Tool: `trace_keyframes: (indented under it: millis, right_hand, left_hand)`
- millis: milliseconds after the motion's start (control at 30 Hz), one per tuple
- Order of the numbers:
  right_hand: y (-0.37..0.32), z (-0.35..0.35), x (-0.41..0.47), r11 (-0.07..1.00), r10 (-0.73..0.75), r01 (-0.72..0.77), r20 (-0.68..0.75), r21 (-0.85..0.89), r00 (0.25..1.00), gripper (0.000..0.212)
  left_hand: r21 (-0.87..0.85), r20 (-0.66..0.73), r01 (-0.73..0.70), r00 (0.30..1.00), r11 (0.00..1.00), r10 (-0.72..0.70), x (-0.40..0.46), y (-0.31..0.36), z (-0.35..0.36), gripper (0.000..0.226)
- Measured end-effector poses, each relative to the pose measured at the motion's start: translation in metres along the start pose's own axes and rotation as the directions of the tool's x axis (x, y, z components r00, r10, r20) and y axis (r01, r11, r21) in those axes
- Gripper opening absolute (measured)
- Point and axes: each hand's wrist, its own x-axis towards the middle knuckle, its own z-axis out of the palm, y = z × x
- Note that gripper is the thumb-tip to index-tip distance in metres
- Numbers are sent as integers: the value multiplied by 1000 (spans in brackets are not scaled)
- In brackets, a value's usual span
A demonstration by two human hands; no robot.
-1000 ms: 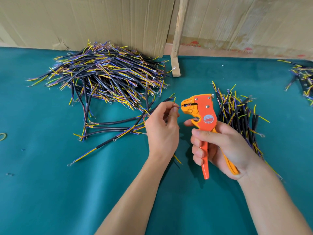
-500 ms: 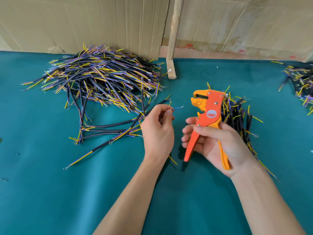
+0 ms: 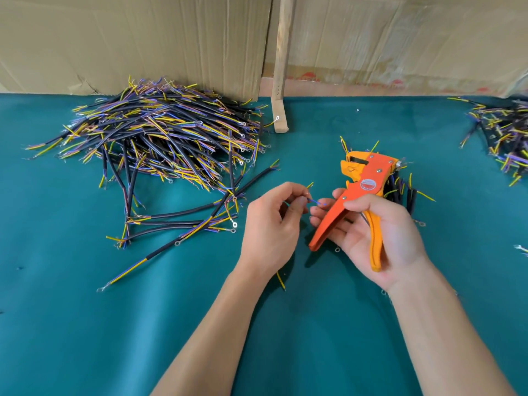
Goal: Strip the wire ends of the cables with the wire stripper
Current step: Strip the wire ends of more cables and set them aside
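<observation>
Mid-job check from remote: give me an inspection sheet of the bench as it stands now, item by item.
Surface: green mat, small specks on it.
Job's things: orange wire stripper, upright, nothing visible in its head; blue wire pointing toward it.
Clutter: big cable pile back left; loose cables beside it; smaller pile behind the stripper; another pile far right.
Grips: left hand pinches the blue wire; right hand holds the stripper handles.
Cables: nothing seen beyond the work pieces.
Surroundings: cardboard wall, wooden post.
</observation>
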Motion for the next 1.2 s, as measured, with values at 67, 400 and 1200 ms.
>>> trace_keyframes:
  millis: [67, 400, 1200]
  right_hand:
    - [-2, -1, 0, 1000, -8, 8, -5, 11, 1000, 32]
    - [-4, -2, -3, 1000, 3, -2, 47, -15, 999, 28]
    - [4, 0, 0, 999, 47, -46, 118, -8, 992, 23]
  left_hand:
    - [29, 14, -11, 1000, 1000, 10, 0, 0, 1, 15]
    - [135, 2, -38, 999, 990, 38, -1, 3, 1, 14]
    - [107, -63, 45, 997, 993, -38, 2, 0, 4, 14]
